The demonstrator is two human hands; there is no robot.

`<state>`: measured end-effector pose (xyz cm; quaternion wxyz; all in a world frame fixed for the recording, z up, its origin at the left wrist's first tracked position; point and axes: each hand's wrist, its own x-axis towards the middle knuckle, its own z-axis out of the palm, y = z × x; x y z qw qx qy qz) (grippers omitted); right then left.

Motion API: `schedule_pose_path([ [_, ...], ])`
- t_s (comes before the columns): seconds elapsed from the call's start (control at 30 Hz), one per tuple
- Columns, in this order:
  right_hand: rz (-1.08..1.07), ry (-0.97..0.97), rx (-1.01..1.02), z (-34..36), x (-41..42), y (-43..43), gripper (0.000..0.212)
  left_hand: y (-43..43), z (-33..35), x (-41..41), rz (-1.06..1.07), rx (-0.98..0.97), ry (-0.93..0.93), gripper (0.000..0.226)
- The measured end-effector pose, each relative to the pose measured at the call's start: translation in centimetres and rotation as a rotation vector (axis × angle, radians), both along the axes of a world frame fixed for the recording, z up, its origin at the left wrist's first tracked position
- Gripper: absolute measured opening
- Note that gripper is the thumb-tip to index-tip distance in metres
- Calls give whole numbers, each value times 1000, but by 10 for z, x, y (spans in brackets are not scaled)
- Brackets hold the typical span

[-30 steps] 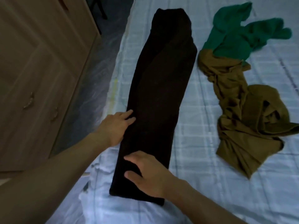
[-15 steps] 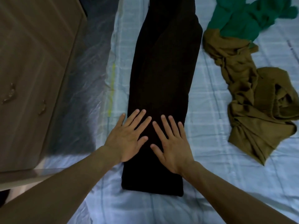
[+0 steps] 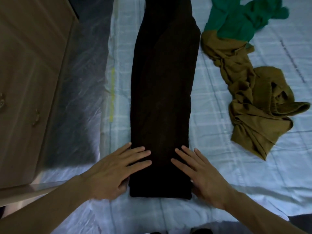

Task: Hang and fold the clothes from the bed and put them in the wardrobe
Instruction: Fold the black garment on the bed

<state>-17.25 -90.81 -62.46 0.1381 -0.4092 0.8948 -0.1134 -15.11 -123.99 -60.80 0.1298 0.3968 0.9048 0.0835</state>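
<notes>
Left hand [image 3: 111,173] and right hand [image 3: 202,176] spread flat, gripping nothing, fingers resting on the near end of a long folded dark garment [image 3: 162,92] on the bed [image 3: 236,166], olive garment [image 3: 253,105] then green garment [image 3: 239,17] crumpled beyond, wardrobe [image 3: 28,68] at left

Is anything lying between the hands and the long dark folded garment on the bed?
Nothing visible. The left hand and right hand lie flat on the near end of the long dark folded garment; the crumpled olive garment lies apart to its right.
</notes>
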Motion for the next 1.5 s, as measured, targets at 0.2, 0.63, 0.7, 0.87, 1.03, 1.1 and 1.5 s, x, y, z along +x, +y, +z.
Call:
schedule_pose_path([
  [0.2, 37, 134, -16, -6, -1, -12, 68, 15, -6, -10, -55, 72, 338, 56],
  [0.63, -7, 213, -301, 25, 14, -7, 41, 37, 44, 19, 212, 234, 572, 46],
  [0.7, -31, 252, -343, 50, 16, 1, 36, 44, 67, 24, 243, 249, 599, 47],
  [0.87, -37, 288, -380, 122, 33, 32, 34, 74, 129, 46, 255, 259, 601, 48],
  [1.03, -27, 237, -340, 189, 84, 69, 31, 108, 191, 97, 195, 247, 576, 38],
  [1.1, -3, 202, -324, 213, 114, 83, 32, 120, 213, 129, 196, 233, 530, 37],
  [1.5, 52, 73, -277, 332, 178, 123, 44, 147, 319, 203, 207, 261, 411, 30],
])
